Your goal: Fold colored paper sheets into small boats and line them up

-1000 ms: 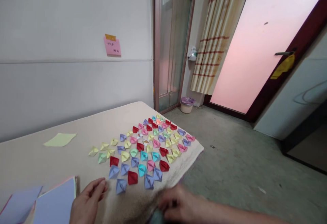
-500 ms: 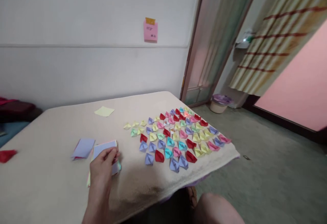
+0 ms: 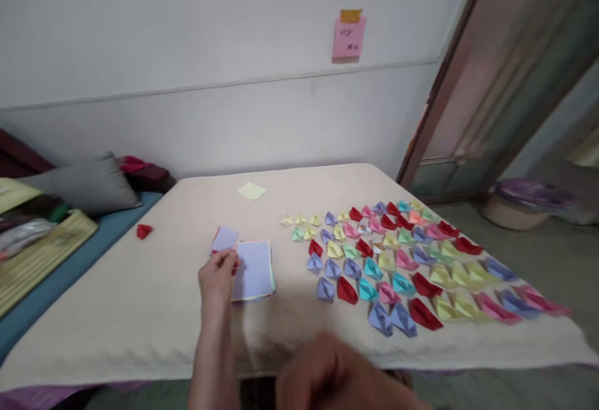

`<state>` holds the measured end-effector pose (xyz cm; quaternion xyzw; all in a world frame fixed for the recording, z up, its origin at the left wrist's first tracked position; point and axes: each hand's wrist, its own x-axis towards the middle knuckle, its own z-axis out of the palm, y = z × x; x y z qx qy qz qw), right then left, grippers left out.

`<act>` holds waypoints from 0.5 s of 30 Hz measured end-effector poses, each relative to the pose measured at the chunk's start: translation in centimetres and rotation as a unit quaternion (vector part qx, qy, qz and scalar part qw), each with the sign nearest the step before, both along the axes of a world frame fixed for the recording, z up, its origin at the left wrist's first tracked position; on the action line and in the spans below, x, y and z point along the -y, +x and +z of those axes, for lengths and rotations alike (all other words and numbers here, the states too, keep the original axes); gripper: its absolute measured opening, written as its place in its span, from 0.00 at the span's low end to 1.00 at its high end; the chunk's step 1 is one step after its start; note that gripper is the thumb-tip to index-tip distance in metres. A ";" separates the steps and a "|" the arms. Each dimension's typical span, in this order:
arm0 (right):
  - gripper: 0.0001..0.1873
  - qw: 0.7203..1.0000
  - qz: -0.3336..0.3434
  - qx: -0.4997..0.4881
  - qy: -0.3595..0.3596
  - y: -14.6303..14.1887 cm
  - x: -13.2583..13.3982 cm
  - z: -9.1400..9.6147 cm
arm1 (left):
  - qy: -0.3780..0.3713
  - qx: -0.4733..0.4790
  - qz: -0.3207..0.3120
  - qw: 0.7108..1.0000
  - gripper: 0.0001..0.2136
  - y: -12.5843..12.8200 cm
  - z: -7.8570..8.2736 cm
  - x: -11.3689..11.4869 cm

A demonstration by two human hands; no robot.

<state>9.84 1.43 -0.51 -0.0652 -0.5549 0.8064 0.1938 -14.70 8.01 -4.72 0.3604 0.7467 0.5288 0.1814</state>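
Observation:
My left hand [image 3: 216, 276] is at the left edge of a stack of square paper sheets [image 3: 254, 269] with a lavender sheet on top. Its thumb and fingers are pinched together; a hint of red shows at the fingertips, too small to name. Just behind it lies a folded lavender paper [image 3: 225, 239] with a red edge. At the bottom of the view my right hand [image 3: 341, 375] is smeared by motion, in front of the table edge, its fingers unclear. To the right, rows of small folded paper boats [image 3: 373, 268] in several colours cover the cloth.
A pale yellow sheet [image 3: 251, 191] lies farther back on the cloth-covered table [image 3: 178, 310]. At the left is a crumpled red paper piece [image 3: 144, 231]. Beyond the table are a grey pillow [image 3: 93, 184] and a lined bin [image 3: 519, 204]. A pink note [image 3: 349, 37] hangs on the wall.
The view has swung left, so the table appears farther right. My left hand has shifted from over the paper stack to its left edge. My right hand has come into view at the bottom.

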 end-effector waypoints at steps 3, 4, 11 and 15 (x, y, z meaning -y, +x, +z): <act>0.05 0.968 -0.225 -0.016 -0.106 -0.7 -5.0 -1.9 | -0.070 -0.079 -0.040 0.994 0.12 0.4 -0.4 -0.4; 0.03 0.955 -0.262 -0.007 -0.138 -0.5 -6.3 -2.6 | -0.094 -0.109 -0.051 0.988 0.10 0.7 -0.6 -0.5; 0.04 0.913 -0.312 0.001 -0.262 3.0 -8.6 -3.7 | -0.228 -0.254 -0.084 0.936 0.16 4.5 -1.8 -1.2; 0.04 0.923 -0.321 -0.011 -0.212 4.9 -8.0 -0.7 | -0.277 -0.299 -0.083 0.909 0.20 6.0 -2.6 -1.7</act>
